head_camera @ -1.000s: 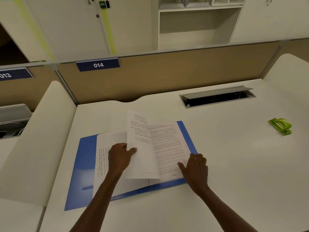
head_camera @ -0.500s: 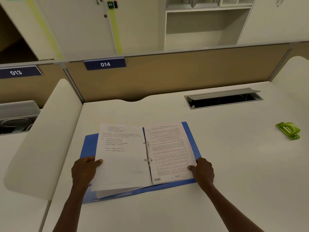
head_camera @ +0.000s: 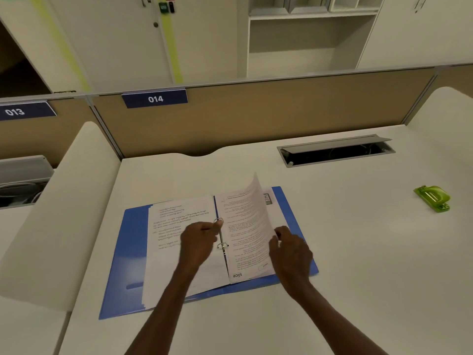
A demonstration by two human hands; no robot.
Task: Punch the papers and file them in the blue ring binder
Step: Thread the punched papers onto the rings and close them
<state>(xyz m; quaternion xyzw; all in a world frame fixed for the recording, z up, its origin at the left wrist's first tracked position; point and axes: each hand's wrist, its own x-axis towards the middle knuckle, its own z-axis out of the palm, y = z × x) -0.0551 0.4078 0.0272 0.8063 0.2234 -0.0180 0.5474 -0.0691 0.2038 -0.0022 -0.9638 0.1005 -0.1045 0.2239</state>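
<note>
Moved: half a second ago the left hand held the outer edge of the left-hand pile and the right hand lay at the lower right corner of the binder; now the left hand sits at the spine by the upper ring, and the right hand lifts the right-hand sheets.
Left fingers: curled at the upper ring, touching or pinching it; which of the two I cannot tell.
Right fingers: pinching the outer edge of the raised sheets, which curl upward and blur at the top.
Papers: printed sheets lie in the blue ring binder, a pile left of the rings and the raised sheets to the right; the lower ring shows between them.
Binder: open flat on the desk, near the front edge, left of centre.
Handling, papers: light and limp, judging by the curl; they probably tear at the holes if pulled against the rings, so the free outer edge is the sensible hold.
Handling, binder: thin plastic covers, probably flexible and smooth enough to slide, so a steadying hand near the spine helps.
Punch: a green hole punch sits well apart to the right, untouched.
Surface: pale, smooth desk with an open cable hatch at the back.
Room: a tan partition with number plates reading 013 and 014; pale cupboards and open shelving behind it.
</note>
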